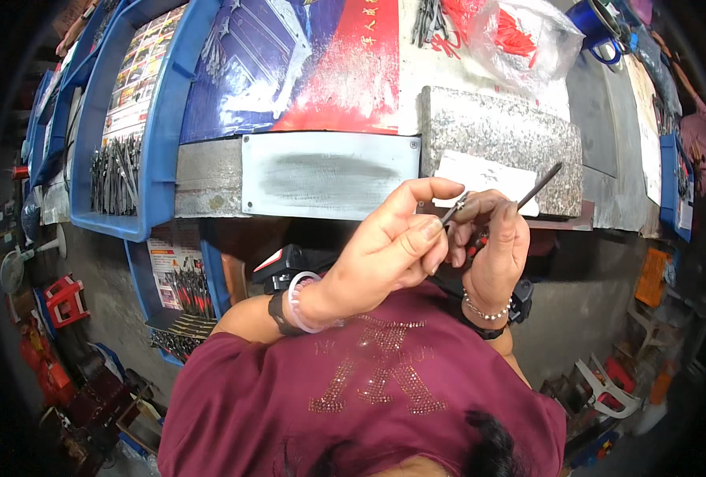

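My left hand (396, 246) and my right hand (496, 242) meet in front of my chest, below the workbench edge. Together they pinch a thin dark metal tool (540, 185), like slim pliers or tweezers, whose tip points up and to the right past my right fingers. My left thumb and forefinger grip its near end (454, 208). A red part shows inside my right palm (475, 243). A pale bangle and a dark band circle my left wrist; a bead bracelet circles my right wrist.
A grey stone block (496, 131) and a smudged metal plate (329, 175) lie on the bench. Blue trays (158, 159) at left hold several metal tools. A clear bag of red pieces (520, 40) sits at the back. Stools and crates stand on the floor.
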Motion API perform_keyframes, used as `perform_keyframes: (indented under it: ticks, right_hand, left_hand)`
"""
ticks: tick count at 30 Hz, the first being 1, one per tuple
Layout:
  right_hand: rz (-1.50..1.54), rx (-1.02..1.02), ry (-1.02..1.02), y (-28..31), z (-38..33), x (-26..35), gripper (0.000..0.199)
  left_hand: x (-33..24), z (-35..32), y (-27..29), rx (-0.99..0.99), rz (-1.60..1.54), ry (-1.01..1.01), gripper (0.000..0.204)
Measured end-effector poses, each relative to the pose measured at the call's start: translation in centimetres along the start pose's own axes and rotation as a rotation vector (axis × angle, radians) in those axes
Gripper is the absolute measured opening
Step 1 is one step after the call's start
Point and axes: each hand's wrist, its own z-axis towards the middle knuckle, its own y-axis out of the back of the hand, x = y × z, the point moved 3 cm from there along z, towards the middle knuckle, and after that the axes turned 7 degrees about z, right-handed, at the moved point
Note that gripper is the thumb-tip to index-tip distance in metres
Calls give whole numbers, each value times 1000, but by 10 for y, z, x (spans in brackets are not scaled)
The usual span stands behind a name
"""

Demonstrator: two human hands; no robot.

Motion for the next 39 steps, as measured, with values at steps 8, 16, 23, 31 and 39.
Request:
perform_keyframes:
  ticks: [8, 16, 23, 31, 39]
  right_hand:
    - [-384, -13, 283, 4, -4, -6, 13]
    - [-181, 109, 79, -5, 3, 1, 26]
    - [-75, 140, 65, 13, 12, 19, 30]
    - [-435, 325, 9, 34, 2, 18, 16]
    - [-321, 361, -62, 46, -7, 14, 13]
  left_hand:
    - [3, -2, -7, -102, 390, -200, 34]
    - [-17, -1, -9, 5, 450, -277, 35]
    - [-98, 28, 72, -585, 912, -353, 30]
    - [-149, 55, 165, -989, 2063, -412, 19]
    - [-129, 149, 99, -528, 1726, -492, 30]
